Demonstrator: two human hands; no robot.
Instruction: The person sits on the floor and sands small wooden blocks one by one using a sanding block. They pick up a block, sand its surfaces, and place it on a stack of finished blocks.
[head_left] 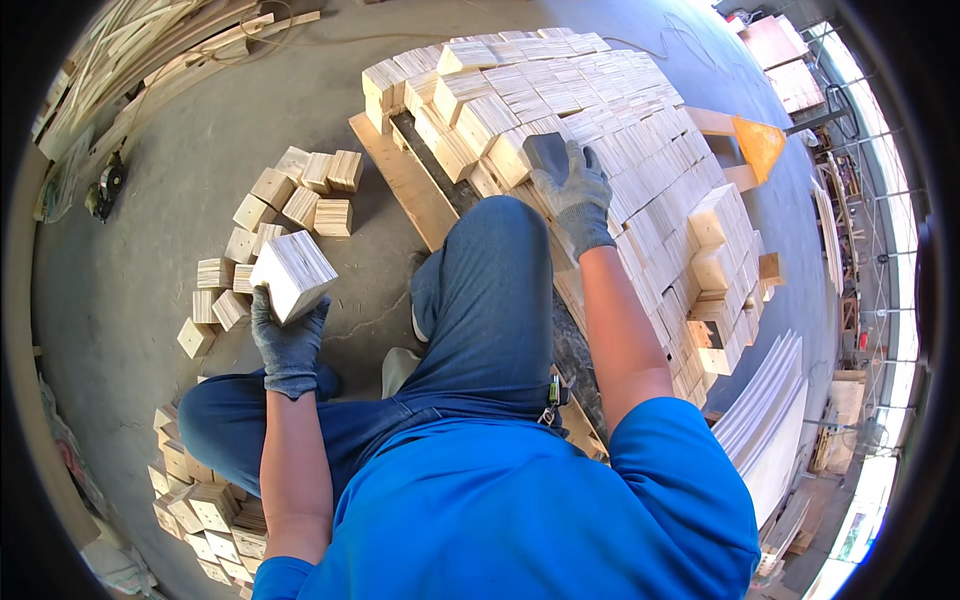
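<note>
My left hand [288, 338], in a grey glove, grips a square plywood block [293, 274] and holds it above the concrete floor. My right hand [570, 185], also gloved, rests on top of the large stack of plywood blocks [620, 130] piled on a wooden pallet [405, 180]. Its fingers curl over a block at the stack's near edge; whether it grips one I cannot tell. I sit low, with my blue-jeaned knee [490, 280] between the two hands.
Loose plywood blocks [290, 200] lie scattered on the floor at left, with more [205, 510] by my left leg. Long boards [150, 40] and a power tool [105, 185] are at upper left. White sheets [770, 410] lean at right.
</note>
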